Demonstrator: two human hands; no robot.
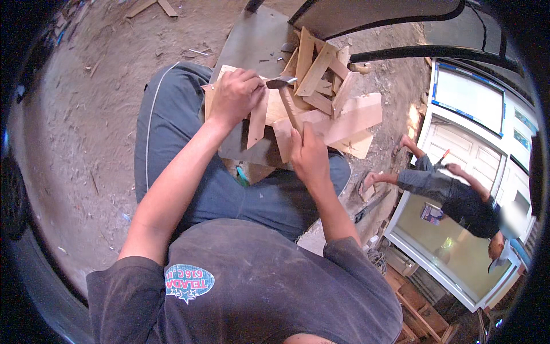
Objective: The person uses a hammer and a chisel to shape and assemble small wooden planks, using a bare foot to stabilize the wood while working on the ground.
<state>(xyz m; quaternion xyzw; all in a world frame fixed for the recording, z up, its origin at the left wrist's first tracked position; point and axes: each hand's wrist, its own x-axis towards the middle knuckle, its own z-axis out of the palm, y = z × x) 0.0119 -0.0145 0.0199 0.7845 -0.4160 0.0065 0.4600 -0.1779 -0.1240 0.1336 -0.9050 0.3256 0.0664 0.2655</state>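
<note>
My left hand is closed at the fingertips over a light wooden piece; whatever it pinches is too small to make out. My right hand grips a hammer by its wooden handle, with the dark head just right of my left fingertips. Light boards lie across a dark flat surface over my lap, and a loose pile of short wooden slats rests behind the hammer.
A black curved frame crosses the upper right. Another person in dark clothes is at the right beside white framed door panels. Wood offcuts lie on the dirt floor; wooden frames stand at lower right.
</note>
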